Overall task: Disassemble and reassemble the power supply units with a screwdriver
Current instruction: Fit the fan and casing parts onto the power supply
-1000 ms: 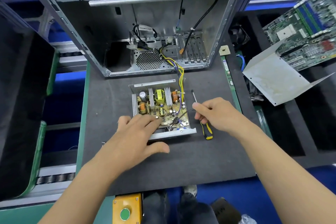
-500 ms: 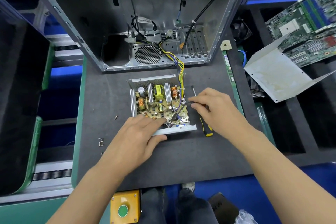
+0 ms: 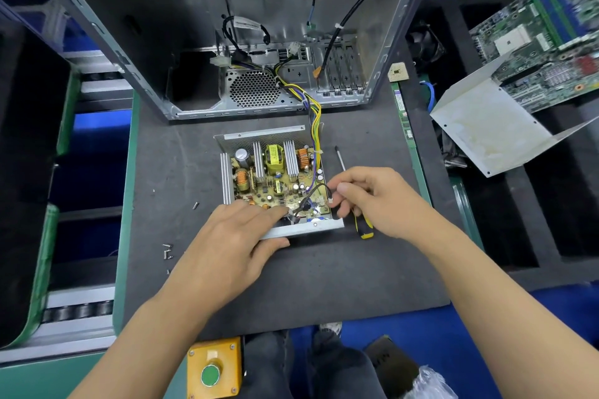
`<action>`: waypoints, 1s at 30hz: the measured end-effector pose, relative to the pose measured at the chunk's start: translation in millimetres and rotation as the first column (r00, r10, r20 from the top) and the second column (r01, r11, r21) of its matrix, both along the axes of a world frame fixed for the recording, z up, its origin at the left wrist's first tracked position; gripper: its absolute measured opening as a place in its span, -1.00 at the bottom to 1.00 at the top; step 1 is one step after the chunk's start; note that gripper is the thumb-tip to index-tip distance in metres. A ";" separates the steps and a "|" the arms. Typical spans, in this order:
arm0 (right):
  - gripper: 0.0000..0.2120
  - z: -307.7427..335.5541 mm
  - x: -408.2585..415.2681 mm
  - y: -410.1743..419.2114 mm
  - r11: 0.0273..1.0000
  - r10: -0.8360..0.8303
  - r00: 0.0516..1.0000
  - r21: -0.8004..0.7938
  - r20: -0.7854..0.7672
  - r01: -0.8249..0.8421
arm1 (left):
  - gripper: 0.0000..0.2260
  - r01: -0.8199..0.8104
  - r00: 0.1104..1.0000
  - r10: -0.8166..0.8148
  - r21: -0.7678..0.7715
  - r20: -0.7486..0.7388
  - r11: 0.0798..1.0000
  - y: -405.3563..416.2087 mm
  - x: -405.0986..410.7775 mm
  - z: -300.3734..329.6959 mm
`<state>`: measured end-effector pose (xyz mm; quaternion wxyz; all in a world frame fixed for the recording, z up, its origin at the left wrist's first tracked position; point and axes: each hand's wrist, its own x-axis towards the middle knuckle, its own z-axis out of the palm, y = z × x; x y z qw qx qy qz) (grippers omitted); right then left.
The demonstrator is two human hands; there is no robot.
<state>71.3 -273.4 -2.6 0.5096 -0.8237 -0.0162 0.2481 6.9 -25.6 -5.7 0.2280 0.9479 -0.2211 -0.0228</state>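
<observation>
**Opened power supply under both hands**

The power supply unit (image 3: 275, 178), a lidless metal tray with ribbed heatsinks, is lying on the dark foam mat (image 3: 201, 152). The left hand (image 3: 233, 246) is pressing its near rim, fingers flat. The right hand (image 3: 379, 197) is pinching a thin black wire (image 3: 319, 188) above the yellow-handled screwdriver (image 3: 363, 227).
</observation>
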 end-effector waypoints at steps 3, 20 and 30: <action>-0.80 0.1 0.3 0.3 0.999 -0.020 0.999 0.046 -0.041 0.022 | -0.56 0.000 1.000 0.000 0.006 0.000 1.000 0.6 -0.9 0.3; -0.90 -1.8 1.8 8.7 0.948 0.146 0.925 -0.318 0.349 -0.030 | -0.68 -0.151 0.966 0.189 -0.212 0.176 0.966 8.4 -20.8 -17.0; -0.78 -18.9 -13.2 13.6 0.991 -0.119 0.974 -0.043 0.193 0.130 | -0.72 -0.137 0.950 0.206 -0.282 0.234 0.950 12.1 -20.5 -28.0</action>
